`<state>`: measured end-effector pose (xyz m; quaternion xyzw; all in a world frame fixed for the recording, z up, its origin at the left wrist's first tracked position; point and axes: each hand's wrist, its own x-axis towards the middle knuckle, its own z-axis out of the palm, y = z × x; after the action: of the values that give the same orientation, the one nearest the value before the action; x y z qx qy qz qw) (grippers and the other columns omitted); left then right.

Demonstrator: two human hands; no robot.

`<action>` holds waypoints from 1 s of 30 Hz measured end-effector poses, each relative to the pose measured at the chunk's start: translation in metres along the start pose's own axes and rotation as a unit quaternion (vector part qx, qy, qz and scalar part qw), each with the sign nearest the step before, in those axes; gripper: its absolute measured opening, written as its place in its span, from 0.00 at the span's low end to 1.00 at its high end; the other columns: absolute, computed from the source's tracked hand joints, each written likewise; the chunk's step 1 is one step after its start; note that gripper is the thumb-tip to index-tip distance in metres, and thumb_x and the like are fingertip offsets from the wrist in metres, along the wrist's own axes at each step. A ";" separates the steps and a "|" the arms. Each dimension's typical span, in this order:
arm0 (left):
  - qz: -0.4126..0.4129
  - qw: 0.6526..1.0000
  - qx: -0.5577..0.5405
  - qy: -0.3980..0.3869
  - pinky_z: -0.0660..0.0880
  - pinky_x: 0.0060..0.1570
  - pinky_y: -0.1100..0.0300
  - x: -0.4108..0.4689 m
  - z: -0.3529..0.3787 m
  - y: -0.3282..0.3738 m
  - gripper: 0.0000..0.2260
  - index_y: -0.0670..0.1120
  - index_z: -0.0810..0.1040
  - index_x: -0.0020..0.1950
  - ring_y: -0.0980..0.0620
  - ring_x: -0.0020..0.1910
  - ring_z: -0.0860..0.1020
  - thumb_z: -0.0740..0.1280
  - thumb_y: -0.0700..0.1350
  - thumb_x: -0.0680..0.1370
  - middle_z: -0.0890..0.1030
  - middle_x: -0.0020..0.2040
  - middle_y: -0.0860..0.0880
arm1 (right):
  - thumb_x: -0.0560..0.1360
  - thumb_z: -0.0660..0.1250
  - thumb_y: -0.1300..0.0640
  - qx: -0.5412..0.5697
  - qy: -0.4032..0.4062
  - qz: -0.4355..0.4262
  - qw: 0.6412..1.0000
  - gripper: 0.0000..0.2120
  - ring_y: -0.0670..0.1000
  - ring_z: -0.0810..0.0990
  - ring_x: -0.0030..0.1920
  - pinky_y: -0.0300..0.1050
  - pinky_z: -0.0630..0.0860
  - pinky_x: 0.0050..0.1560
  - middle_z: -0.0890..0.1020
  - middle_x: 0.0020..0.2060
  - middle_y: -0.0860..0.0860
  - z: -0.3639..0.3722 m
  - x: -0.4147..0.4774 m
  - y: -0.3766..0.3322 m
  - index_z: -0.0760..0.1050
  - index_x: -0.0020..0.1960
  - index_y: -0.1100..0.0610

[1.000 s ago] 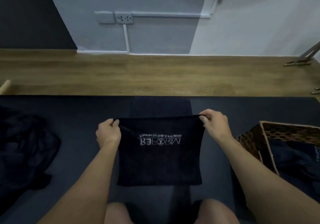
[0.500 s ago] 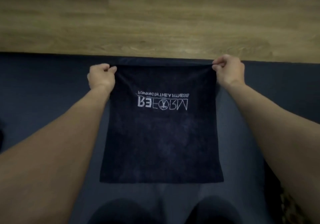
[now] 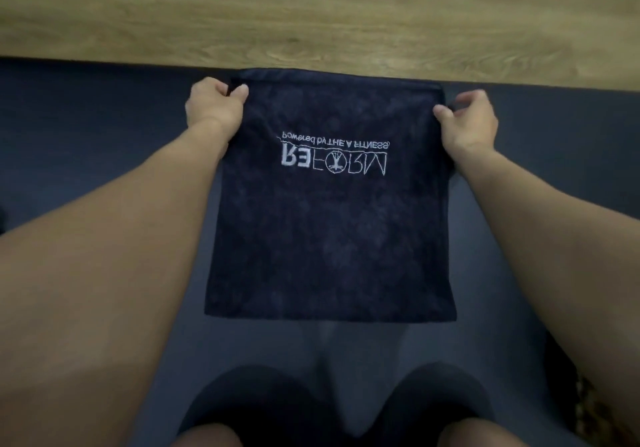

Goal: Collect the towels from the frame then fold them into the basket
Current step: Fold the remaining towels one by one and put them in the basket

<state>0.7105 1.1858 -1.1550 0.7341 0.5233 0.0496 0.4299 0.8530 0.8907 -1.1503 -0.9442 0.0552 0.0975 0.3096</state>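
Here the dark navy towel lies flat on the dark mat beside the wooden floor. Its white lettering, flipped top to bottom, reads "REFORM" with a smaller "Powered by THE A FITNESS". The left hand pinches the far left corner with thumb and curled fingers; the right hand likewise grips the far right corner.

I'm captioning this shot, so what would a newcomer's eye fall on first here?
First the dark towel at centre, flat on the dark mat, its white REFORM lettering upside down to the camera. Then the left hand and right hand pinching its two far corners, close to the wooden floor.
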 end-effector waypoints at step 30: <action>-0.019 0.999 -0.034 -0.019 0.79 0.55 0.53 -0.014 -0.009 -0.017 0.17 0.45 0.81 0.54 0.45 0.53 0.81 0.72 0.57 0.74 0.82 0.55 0.45 | 0.80 0.61 0.44 -0.027 0.032 0.035 0.999 0.17 0.50 0.73 0.49 0.43 0.67 0.47 0.79 0.52 0.52 -0.002 -0.068 0.024 0.74 0.55 0.58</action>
<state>0.6872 1.1809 -1.1558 0.7098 0.5268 0.0447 0.4655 0.7828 0.8730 -1.1475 -0.9524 0.0954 0.0795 0.2783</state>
